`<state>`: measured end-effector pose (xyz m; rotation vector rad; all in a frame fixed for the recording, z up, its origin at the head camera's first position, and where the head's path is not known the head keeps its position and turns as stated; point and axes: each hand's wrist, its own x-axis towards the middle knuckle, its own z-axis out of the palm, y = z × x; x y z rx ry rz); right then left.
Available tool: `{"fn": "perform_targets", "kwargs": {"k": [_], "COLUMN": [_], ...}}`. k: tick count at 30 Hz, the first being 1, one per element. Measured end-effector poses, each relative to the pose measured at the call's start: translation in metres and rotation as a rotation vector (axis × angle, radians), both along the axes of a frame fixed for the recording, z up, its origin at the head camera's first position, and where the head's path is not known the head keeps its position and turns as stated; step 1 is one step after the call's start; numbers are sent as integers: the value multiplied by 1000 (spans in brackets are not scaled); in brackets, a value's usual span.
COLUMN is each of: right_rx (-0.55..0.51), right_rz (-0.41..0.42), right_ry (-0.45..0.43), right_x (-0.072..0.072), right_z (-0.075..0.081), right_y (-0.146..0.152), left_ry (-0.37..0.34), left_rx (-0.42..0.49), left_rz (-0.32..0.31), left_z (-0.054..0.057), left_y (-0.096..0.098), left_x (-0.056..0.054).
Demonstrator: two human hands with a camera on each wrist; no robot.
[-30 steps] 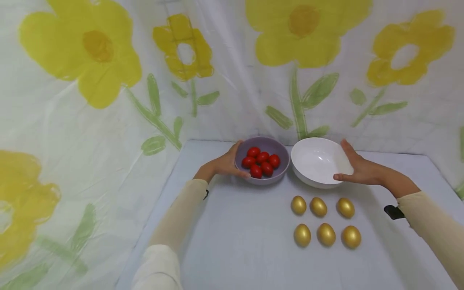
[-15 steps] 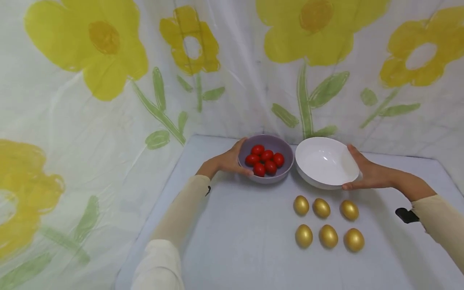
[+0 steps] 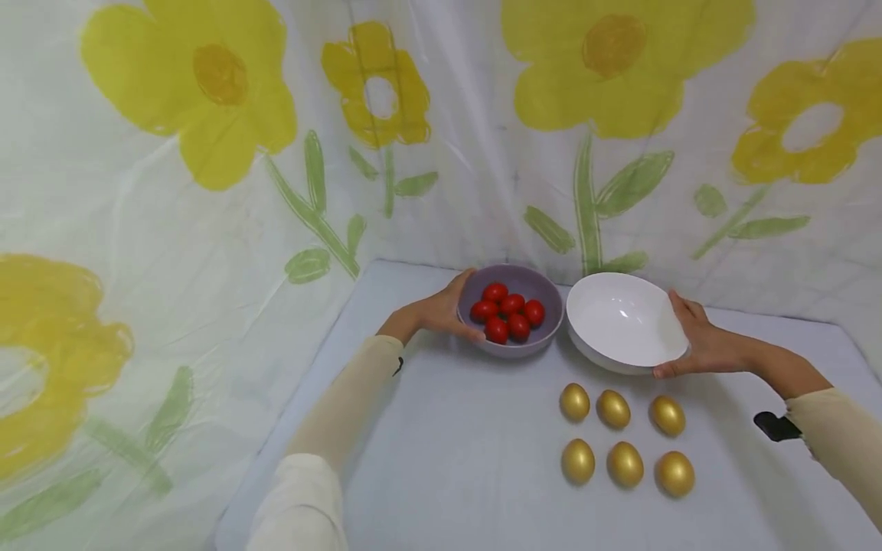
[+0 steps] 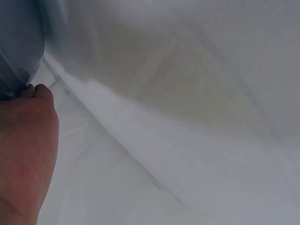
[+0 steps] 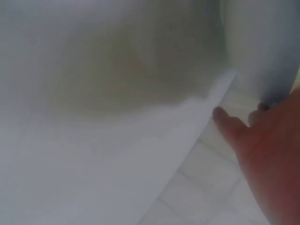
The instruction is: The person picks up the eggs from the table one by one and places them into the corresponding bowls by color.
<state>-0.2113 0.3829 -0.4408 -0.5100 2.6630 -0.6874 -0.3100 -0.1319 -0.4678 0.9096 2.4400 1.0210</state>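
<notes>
In the head view, my left hand (image 3: 441, 312) holds the left side of a purple bowl (image 3: 532, 285). Its thumb lies along the near rim and its fingers reach around the far side. Several glossy red eggs (image 3: 512, 304) rest inside that bowl. Just to the right stands a white bowl (image 3: 606, 321) with nothing in it. My right hand (image 3: 713, 344) spans its right side, thumb at the near edge and fingers behind. The left wrist view shows fingertips (image 4: 43, 93) tucked beneath the purple bowl (image 4: 21, 42). The hand hides parts of both outer walls.
Several gold eggs (image 3: 625, 464) lie in two rows on the pale tabletop (image 3: 441, 459), in front of the white bowl. Behind the bowls hangs a white curtain (image 3: 475, 222) with yellow flowers, close to the table's back edge. It also runs down the left side.
My right hand has closed in around the white bowl, its thumb moving down along the near side. My left hand keeps its hold on the purple bowl. The head view has shifted slightly.
</notes>
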Motion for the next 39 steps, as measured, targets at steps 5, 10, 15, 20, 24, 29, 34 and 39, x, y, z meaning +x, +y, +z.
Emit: {"fn": "perform_targets", "kwargs": {"k": [5, 10, 15, 20, 24, 29, 34, 39], "right_rx": [-56, -90, -105, -104, -97, -101, -103, -111], "right_rz": [-12, -25, -19, -24, -37, -32, -29, -25], "right_ry": [-15, -35, -46, -51, -34, -34, -57, -71], "right_x": [-1, 0, -2, -4, -2, -3, -4, -3], "right_z": [-6, -12, -14, -14, -13, -14, -12, -11], "right_y": [2, 3, -2, 1, 5, 4, 5, 6], "left_ry": [0, 1, 30, 113, 216, 274, 262, 188], "left_rx": [6, -23, 3, 145, 250, 383, 249, -11], "left_rz": [19, 39, 86, 22, 34, 136, 113, 41], "left_z": [1, -1, 7, 27, 46, 57, 51, 37], "left_y": [0, -1, -7, 5, 38, 82, 118, 143], "left_x": [-1, 3, 16, 42, 75, 116, 149, 168]}}
